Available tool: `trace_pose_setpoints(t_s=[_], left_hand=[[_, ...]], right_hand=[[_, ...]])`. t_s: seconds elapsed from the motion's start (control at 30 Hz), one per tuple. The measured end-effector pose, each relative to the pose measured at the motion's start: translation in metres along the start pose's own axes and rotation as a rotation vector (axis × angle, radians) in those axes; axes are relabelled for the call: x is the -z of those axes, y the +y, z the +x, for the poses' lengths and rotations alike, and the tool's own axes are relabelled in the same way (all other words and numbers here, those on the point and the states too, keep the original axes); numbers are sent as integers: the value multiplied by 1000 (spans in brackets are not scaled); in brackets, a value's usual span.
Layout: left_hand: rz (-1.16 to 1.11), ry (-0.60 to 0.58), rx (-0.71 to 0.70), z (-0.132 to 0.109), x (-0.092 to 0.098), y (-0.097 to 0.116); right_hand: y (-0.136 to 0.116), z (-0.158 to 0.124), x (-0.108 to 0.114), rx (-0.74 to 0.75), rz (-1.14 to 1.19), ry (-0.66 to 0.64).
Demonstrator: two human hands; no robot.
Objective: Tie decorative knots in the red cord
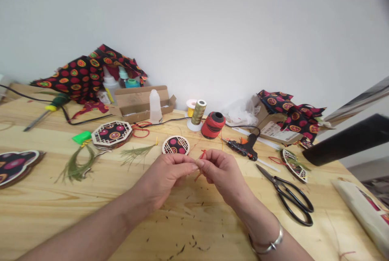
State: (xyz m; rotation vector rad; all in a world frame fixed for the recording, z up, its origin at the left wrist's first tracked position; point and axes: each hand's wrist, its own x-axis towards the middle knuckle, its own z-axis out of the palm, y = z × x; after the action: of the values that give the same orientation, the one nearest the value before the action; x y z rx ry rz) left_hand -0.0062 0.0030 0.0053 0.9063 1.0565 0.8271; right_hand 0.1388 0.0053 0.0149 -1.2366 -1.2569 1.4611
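My left hand [168, 176] and my right hand [223, 172] meet above the middle of the wooden table [45, 208]. Both pinch a short piece of red cord [202, 155] between thumb and fingertips; its ends stick up and down between the hands. A silver bracelet [270, 244] is on my right wrist. Just behind the hands lies a small round patterned disc [175, 145]. A red cord spool [213, 125] stands further back.
Black scissors [288, 194] and a black glue gun [243, 147] lie to the right. Gold thread spools [197, 113], a white bottle [155, 106], a cardboard box [136, 101], patterned fabric [82, 74], an octagonal stack [112, 133], green tassels [79, 163] and a screwdriver [45, 113] lie behind and left.
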Motion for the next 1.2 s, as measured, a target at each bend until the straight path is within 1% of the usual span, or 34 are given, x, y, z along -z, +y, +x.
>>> trace_pose_setpoints(t_s=[0.17,0.37,0.6,0.73,0.83,0.9,0.97,1.07,1.13,1.2], left_hand=[[-16,24,-2,-1,-2,3],[-38,37,-40,1,0,4],[-43,115,-64,3,3,2],[-50,132,-86,3,3,3],[-59,140,-75,3,2,3],[-48,150,-73,3,2,3],[-54,152,-86,2,2,2],[-100,143,-80,1,1,3],[-129,144,-48,1,0,4],[-154,136,-16,1,1,4]], right_hand=[[0,0,0,0,-25,7],[0,0,4,28,-94,-9],[4,2,11,162,-360,11],[3,-1,12,212,-523,117],[2,-6,7,349,-627,208],[3,-10,3,470,-690,232],[6,-13,-1,600,-773,220],[13,-17,-6,805,-983,184],[19,-18,-7,898,-1135,143],[23,-17,-7,946,-1260,95]])
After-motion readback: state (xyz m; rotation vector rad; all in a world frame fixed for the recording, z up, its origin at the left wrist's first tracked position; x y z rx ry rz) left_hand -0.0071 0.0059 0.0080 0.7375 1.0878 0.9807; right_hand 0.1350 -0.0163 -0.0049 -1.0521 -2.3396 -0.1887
